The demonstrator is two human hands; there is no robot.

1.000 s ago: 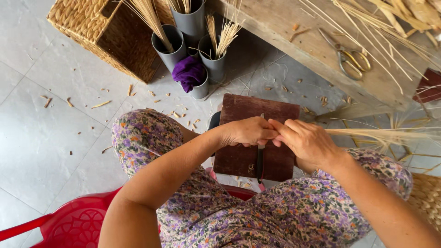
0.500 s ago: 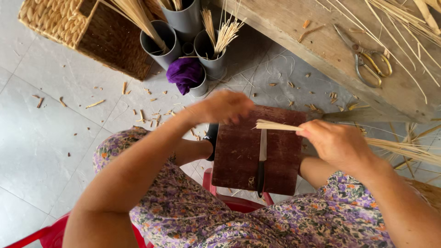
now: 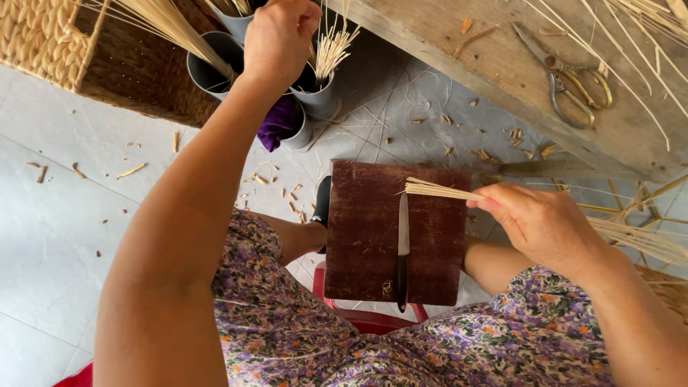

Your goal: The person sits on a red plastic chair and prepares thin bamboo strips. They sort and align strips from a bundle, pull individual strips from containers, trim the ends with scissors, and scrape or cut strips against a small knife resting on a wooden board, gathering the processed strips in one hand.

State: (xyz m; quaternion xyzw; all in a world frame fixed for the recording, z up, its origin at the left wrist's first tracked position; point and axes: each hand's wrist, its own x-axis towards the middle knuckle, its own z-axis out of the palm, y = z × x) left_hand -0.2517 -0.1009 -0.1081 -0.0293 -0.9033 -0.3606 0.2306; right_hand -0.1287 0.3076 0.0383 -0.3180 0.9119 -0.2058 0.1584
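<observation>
No packages, labels, signs or screens were observed in the head view; nothing in view carried a printed wrapper, tag, display or notice.

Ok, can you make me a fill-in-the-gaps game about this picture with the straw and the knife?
1. The knife lies on a dark ____ board.
2. The right hand holds a bundle of ____.
3. The left hand reaches to the grey ____ by the woven basket.
4. The scissors lie on the wooden ____.

Missing: wooden; straws; tubes; bench
</observation>
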